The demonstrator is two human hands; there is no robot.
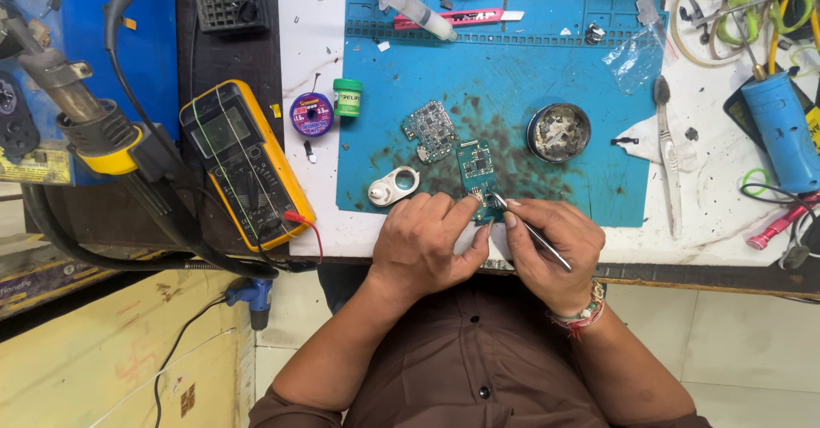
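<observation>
The lower end of the teal circuit board (478,176) is covered by both hands, so its full outline cannot be made out; component detail is too small to read. The board lies low centre in the frame, on the blue work mat (564,43), near the mat's lower edge, amid dark staining. It is narrow, longer than wide, with small metal parts on its face. The left hand (427,244) rests on the board's lower edge, thumb and forefinger pinched on it. The right hand (547,249) has its fingers closed around metal tweezers (530,233), whose tip meets the board. A second, rounded board (430,129) lies just upper left of it.
</observation>
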